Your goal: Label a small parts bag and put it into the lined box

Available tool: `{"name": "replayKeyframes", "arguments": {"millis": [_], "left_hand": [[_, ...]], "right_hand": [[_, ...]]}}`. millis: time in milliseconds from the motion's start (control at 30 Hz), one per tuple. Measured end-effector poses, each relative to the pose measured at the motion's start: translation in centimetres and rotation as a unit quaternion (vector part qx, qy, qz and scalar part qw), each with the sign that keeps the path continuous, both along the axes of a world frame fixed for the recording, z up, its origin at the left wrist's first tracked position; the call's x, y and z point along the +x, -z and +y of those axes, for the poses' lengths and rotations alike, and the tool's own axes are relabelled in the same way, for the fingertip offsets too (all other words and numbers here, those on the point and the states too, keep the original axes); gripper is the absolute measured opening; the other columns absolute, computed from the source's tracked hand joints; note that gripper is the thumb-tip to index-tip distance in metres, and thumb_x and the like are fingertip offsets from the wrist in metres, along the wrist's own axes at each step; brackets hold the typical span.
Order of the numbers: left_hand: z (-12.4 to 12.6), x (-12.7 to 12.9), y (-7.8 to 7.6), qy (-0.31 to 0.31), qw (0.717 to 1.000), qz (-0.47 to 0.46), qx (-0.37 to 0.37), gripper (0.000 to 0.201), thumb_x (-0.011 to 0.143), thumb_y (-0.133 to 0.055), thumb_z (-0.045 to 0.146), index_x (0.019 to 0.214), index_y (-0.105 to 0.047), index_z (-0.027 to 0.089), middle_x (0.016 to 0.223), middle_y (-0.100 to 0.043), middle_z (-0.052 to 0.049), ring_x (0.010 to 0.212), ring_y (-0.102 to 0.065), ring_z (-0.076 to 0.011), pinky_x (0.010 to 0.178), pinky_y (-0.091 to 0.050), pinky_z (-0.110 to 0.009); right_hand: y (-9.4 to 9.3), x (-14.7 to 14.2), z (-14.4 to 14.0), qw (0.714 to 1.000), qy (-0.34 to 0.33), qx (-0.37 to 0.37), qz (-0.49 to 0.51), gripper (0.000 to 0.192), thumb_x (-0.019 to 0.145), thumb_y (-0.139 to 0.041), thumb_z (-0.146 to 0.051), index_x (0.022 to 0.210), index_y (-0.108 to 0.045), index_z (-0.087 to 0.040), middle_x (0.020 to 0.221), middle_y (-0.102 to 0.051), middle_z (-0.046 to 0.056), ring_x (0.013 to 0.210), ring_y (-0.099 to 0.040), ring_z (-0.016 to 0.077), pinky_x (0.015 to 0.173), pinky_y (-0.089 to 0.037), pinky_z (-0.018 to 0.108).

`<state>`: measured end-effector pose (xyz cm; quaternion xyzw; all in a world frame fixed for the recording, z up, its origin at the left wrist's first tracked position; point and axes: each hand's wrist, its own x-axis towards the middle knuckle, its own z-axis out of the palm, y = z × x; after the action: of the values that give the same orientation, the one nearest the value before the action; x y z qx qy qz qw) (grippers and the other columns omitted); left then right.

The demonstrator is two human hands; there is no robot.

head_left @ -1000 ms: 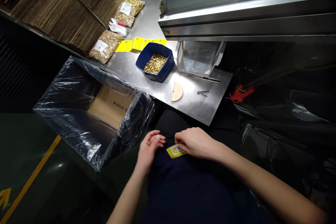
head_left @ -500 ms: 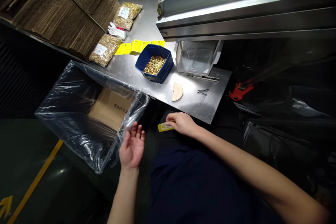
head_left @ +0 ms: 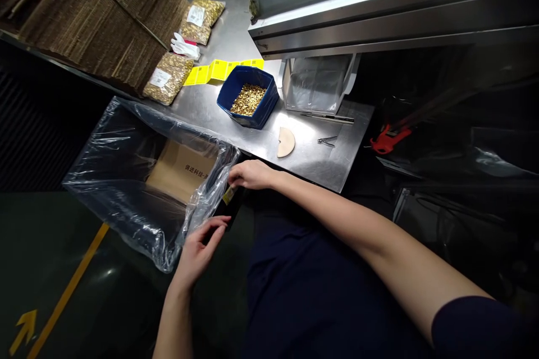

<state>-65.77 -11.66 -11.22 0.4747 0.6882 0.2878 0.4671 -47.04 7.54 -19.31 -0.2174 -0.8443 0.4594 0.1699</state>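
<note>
Showing between the hands (head_left: 252,174) — a yellow label (head_left: 228,196).

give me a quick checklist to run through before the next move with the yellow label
1. Label pinched by the right hand: ok, at the fingertips.
2. Label lying flat and straight: cannot tell, the hand hides part of it and it is blurred.
3. Left hand free: ok, fingers spread, nothing visible in it.
4. Left hand off the plastic liner: cannot tell, they overlap in this view.
5. Pliers away from the hands: ok, on the metal table.
6. Blue bin upright: ok, gold pieces inside.
</note>
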Motion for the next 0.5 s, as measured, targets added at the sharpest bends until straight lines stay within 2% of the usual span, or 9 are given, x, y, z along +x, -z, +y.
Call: {"name": "replayKeyframes", "arguments": {"millis": [67,133,200,267,300,367,433,500], "left_hand": [[-0.1,0.0,0.9,0.063,0.997,0.044,-0.003,0.018,0.081,-0.081,0.032,0.097,-0.08,0.023,0.121,-0.073,-0.01,0.119,-0.063,-0.0325,0.115,-0.042,-0.042],[0.3,0.6,2.5,0.115,0.984,0.134,0.008,0.034,0.088,-0.071,0.035,0.12,-0.073,0.024,0.14,-0.063,-0.01,0.132,-0.055,-0.0324,0.12,-0.035,-0.046],[1.2,1.7,4.3,0.157,0.952,0.264,0.011,0.054,0.095,-0.059,0.037,0.145,-0.053,0.018,0.157,-0.045,-0.014,0.145,-0.042,-0.0319,0.123,-0.032,-0.048],[2.4,2.7,6.0,0.168,0.917,0.361,-0.002,0.065,0.097,-0.051,0.035,0.154,-0.035,0.009,0.162,-0.034,-0.021,0.15,-0.034,-0.0343,0.121,-0.034,-0.049],[3.0,3.2,6.6,0.157,0.909,0.387,-0.013,0.066,0.097,-0.049,0.035,0.154,-0.033,0.006,0.16,-0.036,-0.024,0.149,-0.036,-0.0367,0.118,-0.037,-0.051],[4.1,3.8,7.5,0.125,0.902,0.412,-0.04,0.061,0.098,-0.045,0.037,0.148,-0.04,0.003,0.146,-0.05,-0.028,0.138,-0.048,-0.0419,0.11,-0.043,-0.055],[4.9,4.0,7.8,0.099,0.893,0.434,-0.07,0.052,0.098,-0.043,0.04,0.133,-0.053,0.003,0.125,-0.064,-0.028,0.121,-0.06,-0.0442,0.099,-0.049,-0.055],[5.5,3.9,7.8,0.079,0.886,0.446,-0.1,0.049,0.097,-0.043,0.044,0.123,-0.059,0.005,0.108,-0.069,-0.025,0.106,-0.067,-0.043,0.09,-0.053,-0.052]], "right_hand": [[-0.3,0.0,0.8,1.0,-0.003,-0.006,0.016,0.011,0.095,-0.066,-0.022,0.101,-0.074,-0.021,0.107,-0.073,-0.002,0.097,-0.063,0.0148,0.077,-0.037,0.023],[-0.6,-0.2,1.4,1.0,-0.001,-0.009,0.03,0.012,0.094,-0.067,-0.021,0.103,-0.074,-0.018,0.107,-0.074,0.001,0.097,-0.063,0.0146,0.078,-0.038,0.022],[-0.8,-0.5,1.9,0.999,0.001,-0.009,0.038,0.011,0.093,-0.069,-0.02,0.102,-0.074,-0.017,0.106,-0.074,0.002,0.096,-0.064,0.0151,0.076,-0.038,0.023],[-0.8,-0.7,2.1,0.999,0.003,-0.007,0.042,0.01,0.091,-0.07,-0.019,0.1,-0.075,-0.017,0.104,-0.075,0.003,0.094,-0.064,0.0157,0.074,-0.038,0.023],[-0.8,-0.8,2.2,0.999,0.003,-0.005,0.043,0.009,0.091,-0.07,-0.019,0.098,-0.075,-0.018,0.103,-0.075,0.003,0.093,-0.064,0.016,0.073,-0.038,0.024],[-0.6,-0.8,2.2,0.999,0.007,0.0,0.044,0.008,0.09,-0.07,-0.018,0.096,-0.075,-0.019,0.102,-0.075,0.002,0.093,-0.064,0.0166,0.072,-0.037,0.024],[-0.3,-0.6,2.2,0.999,0.017,0.005,0.043,0.008,0.089,-0.069,-0.016,0.094,-0.075,-0.019,0.103,-0.074,0.002,0.094,-0.063,0.0174,0.07,-0.036,0.025],[-0.1,-0.5,2.1,0.999,0.029,0.007,0.044,0.009,0.089,-0.068,-0.014,0.094,-0.074,-0.019,0.104,-0.074,0.002,0.097,-0.063,0.0179,0.07,-0.035,0.025]]}}
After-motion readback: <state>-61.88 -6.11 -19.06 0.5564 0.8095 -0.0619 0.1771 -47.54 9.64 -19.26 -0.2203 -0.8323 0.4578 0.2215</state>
